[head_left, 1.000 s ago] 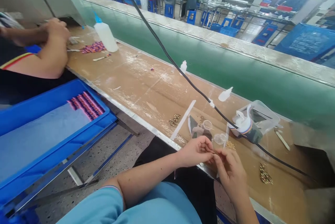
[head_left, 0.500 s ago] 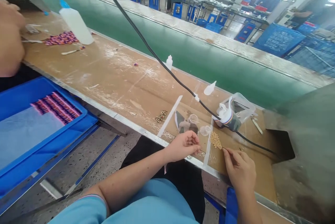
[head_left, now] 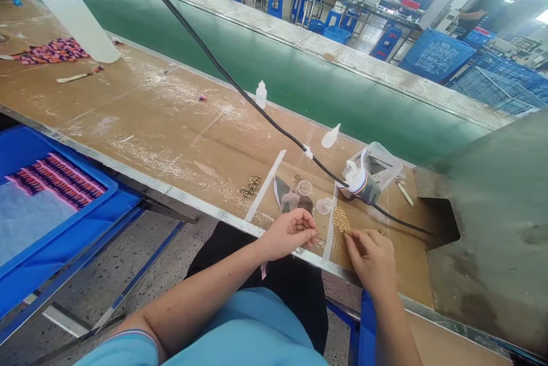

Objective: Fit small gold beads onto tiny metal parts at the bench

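Just in front of me, my left hand [head_left: 293,233] hovers over the bench edge, its fingers curled toward the thumb. Whatever those fingertips hold, if anything, is too small to make out. My right hand [head_left: 371,256] pinches thumb and forefinger together at the near edge of a pile of small gold bead-like pieces [head_left: 341,219]. What sits in that pinch cannot be made out. Beyond the left hand lie a dark sheet [head_left: 282,189], a small clear cup [head_left: 304,188] and a second clear cup [head_left: 324,206]. Several small dark-and-gold pieces [head_left: 250,186] lie left of the white tape strip [head_left: 266,184].
A black cable [head_left: 222,55] crosses above the bench to a white-and-dark object [head_left: 363,183] by a clear box [head_left: 387,160]. Small white bottles [head_left: 261,95] stand or lie along the back. A large bottle [head_left: 81,26] and a blue tray [head_left: 103,189] are at left.
The whole view has shifted, so things sit further left and slightly higher. My right hand stays pinched at the pile's edge; my left hand keeps nearly the same curled pose.
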`<state>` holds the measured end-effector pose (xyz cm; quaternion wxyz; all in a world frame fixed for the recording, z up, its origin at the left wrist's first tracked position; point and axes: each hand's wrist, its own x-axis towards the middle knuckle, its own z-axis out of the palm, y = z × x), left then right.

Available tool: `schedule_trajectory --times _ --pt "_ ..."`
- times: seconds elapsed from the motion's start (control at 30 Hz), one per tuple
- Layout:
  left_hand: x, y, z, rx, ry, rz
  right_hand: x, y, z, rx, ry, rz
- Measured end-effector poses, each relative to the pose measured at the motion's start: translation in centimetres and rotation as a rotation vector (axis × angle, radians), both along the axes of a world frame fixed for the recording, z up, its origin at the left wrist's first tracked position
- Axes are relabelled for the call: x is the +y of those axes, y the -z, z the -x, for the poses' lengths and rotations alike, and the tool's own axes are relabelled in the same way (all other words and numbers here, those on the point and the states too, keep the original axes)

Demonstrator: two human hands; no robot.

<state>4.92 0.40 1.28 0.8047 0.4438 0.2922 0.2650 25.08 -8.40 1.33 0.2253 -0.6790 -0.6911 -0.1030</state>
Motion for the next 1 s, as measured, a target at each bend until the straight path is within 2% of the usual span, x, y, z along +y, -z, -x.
schedule_trajectory --times 0.63,0.8,1.0 --pt "0.1 -0.2 0.0 0.007 -0.001 0.008 0.7 0.0 0.6 -0.053 -0.020 0.049" --pt "0.2 -0.2 -0.1 0.031 0.021 0.017 0.7 -0.1 0.9 0.133 -0.030 0.053" --pt "0.3 -0.2 -0.2 0.075 0.044 0.059 1.4 -1.1 3.5 0.354 -0.073 -0.007"
